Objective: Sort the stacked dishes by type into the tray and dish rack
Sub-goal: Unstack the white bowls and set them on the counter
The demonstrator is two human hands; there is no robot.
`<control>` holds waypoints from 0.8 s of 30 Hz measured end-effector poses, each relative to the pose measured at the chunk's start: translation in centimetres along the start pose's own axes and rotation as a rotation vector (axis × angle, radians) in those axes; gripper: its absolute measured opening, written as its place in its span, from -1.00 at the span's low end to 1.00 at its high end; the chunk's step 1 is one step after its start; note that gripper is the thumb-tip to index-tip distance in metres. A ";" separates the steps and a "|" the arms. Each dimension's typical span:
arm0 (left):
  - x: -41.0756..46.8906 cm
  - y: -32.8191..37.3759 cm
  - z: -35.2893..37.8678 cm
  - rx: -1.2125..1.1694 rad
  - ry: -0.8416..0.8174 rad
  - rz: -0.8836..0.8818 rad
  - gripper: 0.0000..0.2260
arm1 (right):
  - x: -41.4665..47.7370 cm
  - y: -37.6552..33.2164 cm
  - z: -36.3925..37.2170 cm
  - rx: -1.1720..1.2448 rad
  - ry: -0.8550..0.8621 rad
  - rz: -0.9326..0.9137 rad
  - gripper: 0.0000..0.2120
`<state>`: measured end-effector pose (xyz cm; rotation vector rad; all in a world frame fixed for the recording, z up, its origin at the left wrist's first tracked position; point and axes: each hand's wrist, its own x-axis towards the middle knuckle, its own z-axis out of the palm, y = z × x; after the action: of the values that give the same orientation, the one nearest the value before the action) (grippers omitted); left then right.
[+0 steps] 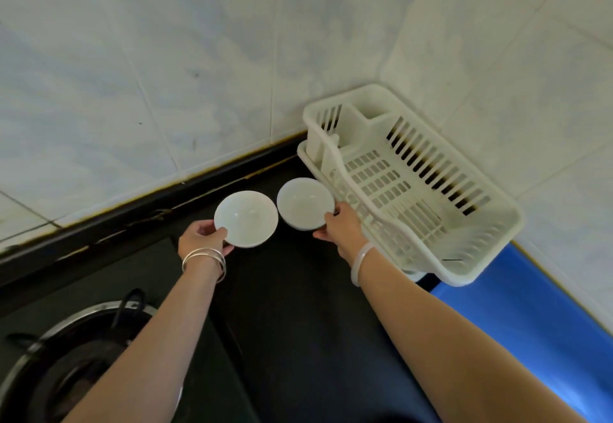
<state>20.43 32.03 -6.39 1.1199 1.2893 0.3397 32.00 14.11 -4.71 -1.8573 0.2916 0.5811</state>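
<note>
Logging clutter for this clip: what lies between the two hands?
In the head view, two white bowls: the left hand grips the left bowl, the right hand the right bowl. Otherwise only black counter shows there.

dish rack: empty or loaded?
Empty where visible. The dish rack shows a bare slotted floor; both bowls are outside, the left bowl held by the left hand, the right bowl by the right hand.

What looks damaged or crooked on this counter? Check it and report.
The strip along the counter's back edge looks cracked and peeling, with yellowish gaps. The left bowl, right bowl and dish rack look whole.
</note>
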 end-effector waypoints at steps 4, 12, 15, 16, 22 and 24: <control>1.2 -0.1 0.4 0.004 0.030 -0.009 -0.77 | 1.3 0.1 1.1 -0.006 0.024 0.044 -0.89; 1.9 -0.4 0.6 0.011 0.063 -0.004 -0.77 | 2.8 0.7 1.9 0.024 0.005 0.043 -0.92; 1.7 -0.6 0.5 -0.008 0.055 0.004 -0.76 | 2.7 0.6 1.6 0.063 -0.062 0.125 -0.79; 1.6 -0.8 0.5 -0.025 0.040 -0.004 -0.75 | 2.5 0.7 1.4 0.075 -0.089 0.148 -0.72; 0.0 -1.8 0.2 -0.367 -0.095 -0.259 -0.66 | 1.6 2.3 1.0 0.413 -0.169 0.175 -0.55; -0.5 -2.0 0.4 -0.434 -0.084 -0.275 -0.68 | 1.6 2.3 1.4 0.489 -0.156 0.161 -0.54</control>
<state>19.92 30.54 -7.75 0.5767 1.2035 0.3420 31.95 14.76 -7.78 -1.3182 0.4390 0.6908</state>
